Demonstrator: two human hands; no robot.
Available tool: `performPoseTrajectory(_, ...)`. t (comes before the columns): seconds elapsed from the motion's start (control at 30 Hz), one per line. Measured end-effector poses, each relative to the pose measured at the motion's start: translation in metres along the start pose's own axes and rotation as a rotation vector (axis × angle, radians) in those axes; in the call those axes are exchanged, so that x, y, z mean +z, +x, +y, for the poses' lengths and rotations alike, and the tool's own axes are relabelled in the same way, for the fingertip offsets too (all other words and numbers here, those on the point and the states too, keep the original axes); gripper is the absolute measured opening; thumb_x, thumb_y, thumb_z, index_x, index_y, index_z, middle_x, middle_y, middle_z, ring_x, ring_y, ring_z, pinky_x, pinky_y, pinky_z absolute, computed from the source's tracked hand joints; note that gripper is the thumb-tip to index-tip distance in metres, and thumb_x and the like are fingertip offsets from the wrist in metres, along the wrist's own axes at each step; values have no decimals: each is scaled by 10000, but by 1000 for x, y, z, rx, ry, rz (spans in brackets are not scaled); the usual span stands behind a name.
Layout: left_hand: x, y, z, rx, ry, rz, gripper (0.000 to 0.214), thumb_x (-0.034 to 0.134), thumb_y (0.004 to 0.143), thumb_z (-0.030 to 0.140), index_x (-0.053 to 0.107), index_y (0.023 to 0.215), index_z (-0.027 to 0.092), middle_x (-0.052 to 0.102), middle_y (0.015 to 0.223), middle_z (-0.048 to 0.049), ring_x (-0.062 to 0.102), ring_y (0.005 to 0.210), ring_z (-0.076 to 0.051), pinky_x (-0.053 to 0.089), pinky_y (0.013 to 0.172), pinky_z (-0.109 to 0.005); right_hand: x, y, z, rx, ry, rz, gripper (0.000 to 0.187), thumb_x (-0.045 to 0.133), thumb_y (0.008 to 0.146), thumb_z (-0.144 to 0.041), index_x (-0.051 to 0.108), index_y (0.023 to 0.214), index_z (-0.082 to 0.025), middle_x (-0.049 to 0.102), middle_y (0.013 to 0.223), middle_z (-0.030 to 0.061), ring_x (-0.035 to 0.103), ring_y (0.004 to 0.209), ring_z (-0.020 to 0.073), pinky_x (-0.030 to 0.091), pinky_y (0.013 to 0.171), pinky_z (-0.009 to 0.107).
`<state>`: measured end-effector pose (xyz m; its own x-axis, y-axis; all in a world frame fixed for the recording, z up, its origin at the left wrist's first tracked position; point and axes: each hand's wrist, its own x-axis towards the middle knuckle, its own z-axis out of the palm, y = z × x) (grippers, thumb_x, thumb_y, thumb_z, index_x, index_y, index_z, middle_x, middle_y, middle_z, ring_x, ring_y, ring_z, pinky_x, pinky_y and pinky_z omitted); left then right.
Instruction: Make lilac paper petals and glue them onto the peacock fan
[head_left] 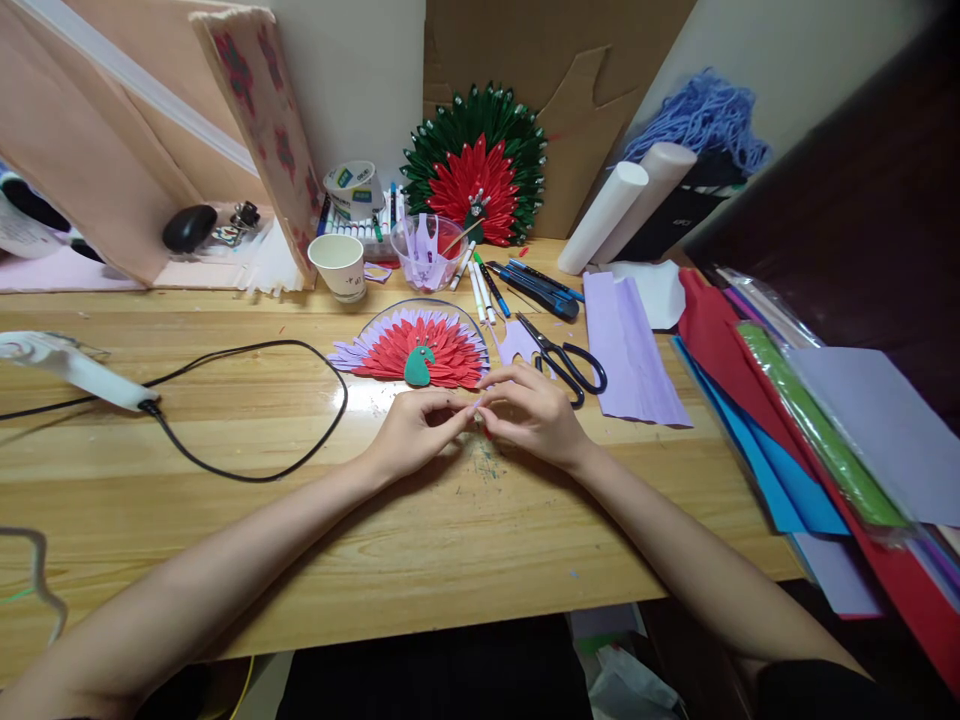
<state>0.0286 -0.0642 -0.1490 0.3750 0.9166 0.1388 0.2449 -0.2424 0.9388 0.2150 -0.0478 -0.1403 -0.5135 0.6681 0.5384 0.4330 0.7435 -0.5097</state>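
My left hand (414, 432) and my right hand (531, 412) meet at the middle of the wooden table (225, 520), fingertips pinched together on a small lilac paper piece (477, 409). Just beyond them lies a half-round paper peacock (420, 350) with red and lilac petals and a green body, on a clear plate. A lilac cut-out (516, 340) lies right of it, beside black-handled scissors (566, 362).
A white glue gun (67, 365) with a black cord (247, 470) lies at the left. Paper cup (339, 265), clear bowl of lilac pieces (427, 255), markers (480, 285), a green and red finished fan (476, 170), paper rolls (615, 210), and coloured sheets (787, 440) at the right.
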Motion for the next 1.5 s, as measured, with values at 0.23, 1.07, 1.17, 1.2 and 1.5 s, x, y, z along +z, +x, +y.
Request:
performPoseTrajectory(0.23,2,-3,-3,22,92,26,212,568,797,303,700,842,144,675,715,-62,586,601,-121,453,559,-218,-1,-1,1,-20,-6,-30,55,581,774,-158,605,814,-187,620,929,65,571,873,172,458,777,339)
performPoseTrajectory(1.07,1,-3,1,137,195,53,157,555,792,247,672,786,143,626,636,-19,465,512,-72,358,500,-189,0,0,-2,147,179,-64,56,619,727,-146,616,780,-165,632,790,39,580,756,141,464,696,282)
performPoseTrajectory(1.17,2,-3,0,135,215,63,148,559,785,245,663,769,141,613,620,-11,462,511,-71,356,505,-190,1,0,-3,207,209,-62,42,623,720,-147,610,754,-166,623,769,32,577,727,138,464,660,271)
performPoseTrajectory(1.2,2,-3,0,129,223,69,144,561,782,245,659,760,140,606,613,-8,460,512,-72,355,505,-190,1,0,-4,230,216,-62,35,623,719,-149,607,745,-168,620,759,29,575,715,138,463,647,268)
performPoseTrajectory(1.5,4,-4,-1,86,293,87,135,557,757,229,619,672,145,560,561,11,433,501,-75,336,485,-194,6,1,-7,347,243,-69,42,631,696,-145,596,693,-168,615,707,19,560,661,130,458,617,266)
